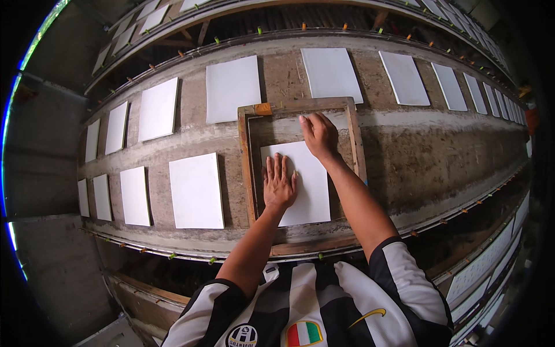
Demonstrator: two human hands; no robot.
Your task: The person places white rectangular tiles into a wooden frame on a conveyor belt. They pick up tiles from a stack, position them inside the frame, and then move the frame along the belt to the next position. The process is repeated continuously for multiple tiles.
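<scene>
A wooden frame point(359, 147) lies on the long table, around a white rectangular sheet point(309, 199). My left hand point(279, 186) rests flat on the sheet's upper left part, fingers stretched out and slightly apart. Beyond the sheet's far edge, inside the frame's far right part, my right hand point(321, 136) is curled closed. What its fingers hold, if anything, is hidden. A patch of orange tape point(263, 109) marks the frame's far left corner. Whether a mesh spans the frame, I cannot tell.
More white sheets point(196, 191) lie in two rows along the worn table point(439, 156). Small green and orange pegs point(304, 26) line its edges. Another table with sheets point(155, 18) stands beyond. Stacked white panels point(485, 260) are at the lower right.
</scene>
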